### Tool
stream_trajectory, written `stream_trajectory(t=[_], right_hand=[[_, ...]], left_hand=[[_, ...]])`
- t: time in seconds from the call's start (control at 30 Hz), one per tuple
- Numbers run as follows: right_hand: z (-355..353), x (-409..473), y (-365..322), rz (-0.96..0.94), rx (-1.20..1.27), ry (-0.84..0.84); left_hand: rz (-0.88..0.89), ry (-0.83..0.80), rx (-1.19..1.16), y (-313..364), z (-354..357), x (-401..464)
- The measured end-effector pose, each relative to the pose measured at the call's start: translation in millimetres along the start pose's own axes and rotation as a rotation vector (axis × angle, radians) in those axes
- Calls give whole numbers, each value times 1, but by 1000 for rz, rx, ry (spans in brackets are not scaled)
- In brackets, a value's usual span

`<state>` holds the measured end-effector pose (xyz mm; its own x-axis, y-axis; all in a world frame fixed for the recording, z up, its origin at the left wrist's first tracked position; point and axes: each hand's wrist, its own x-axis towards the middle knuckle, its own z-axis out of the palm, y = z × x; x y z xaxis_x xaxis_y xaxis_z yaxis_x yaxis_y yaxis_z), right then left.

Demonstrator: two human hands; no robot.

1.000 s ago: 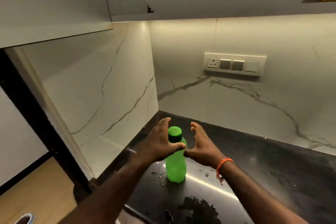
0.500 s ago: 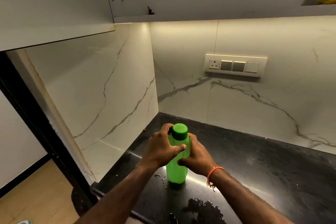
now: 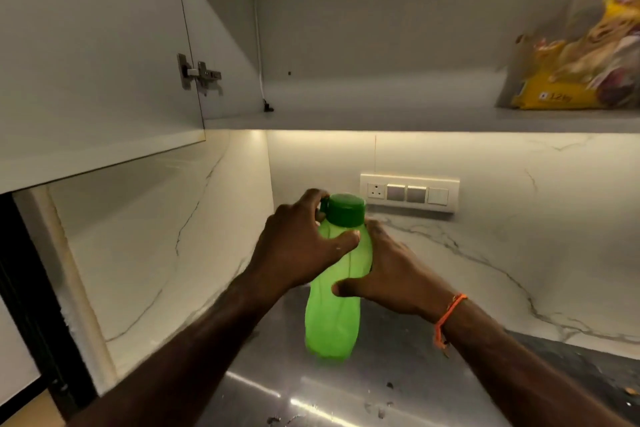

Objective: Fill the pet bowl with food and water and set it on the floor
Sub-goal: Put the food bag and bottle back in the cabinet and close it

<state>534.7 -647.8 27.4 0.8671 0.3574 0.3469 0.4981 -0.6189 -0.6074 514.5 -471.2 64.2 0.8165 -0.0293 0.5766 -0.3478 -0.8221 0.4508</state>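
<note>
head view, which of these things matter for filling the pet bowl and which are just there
For the job:
- green bottle, cap on, held in the left hand and right hand
- yellow bag on the open cabinet shelf, probably the pet food
- no bowl is in view

Just there:
- switch panel on the wall
- cabinet door and its hinge
- orange wrist thread

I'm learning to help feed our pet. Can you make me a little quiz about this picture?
1. True or false: the green bottle has its cap on.
2. How many hands hold the bottle?
3. Where is the yellow bag? A) on the counter B) on the cabinet shelf C) on the floor

Key: 1 true. 2 two: left hand and right hand. 3 B, on the shelf.
</note>
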Motion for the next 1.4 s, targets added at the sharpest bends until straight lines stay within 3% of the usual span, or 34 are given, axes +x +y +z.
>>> stream_trajectory(t=[0.3, 0.53, 0.9, 1.2, 1.4], right_hand=[[-130, 36, -61, -98, 89, 175], [-215, 86, -107, -90, 158, 201], [-263, 238, -96, 36, 173, 314], [-255, 316, -41, 77, 52, 462], [-246, 338, -26, 104, -33, 564]], left_hand=[[125, 205, -160, 86, -64, 97], [277, 325, -280, 130, -102, 191], [321, 53, -532, 105, -83, 331], [345, 11, -504, 62, -18, 418], [320, 48, -537, 55, 0, 427]])
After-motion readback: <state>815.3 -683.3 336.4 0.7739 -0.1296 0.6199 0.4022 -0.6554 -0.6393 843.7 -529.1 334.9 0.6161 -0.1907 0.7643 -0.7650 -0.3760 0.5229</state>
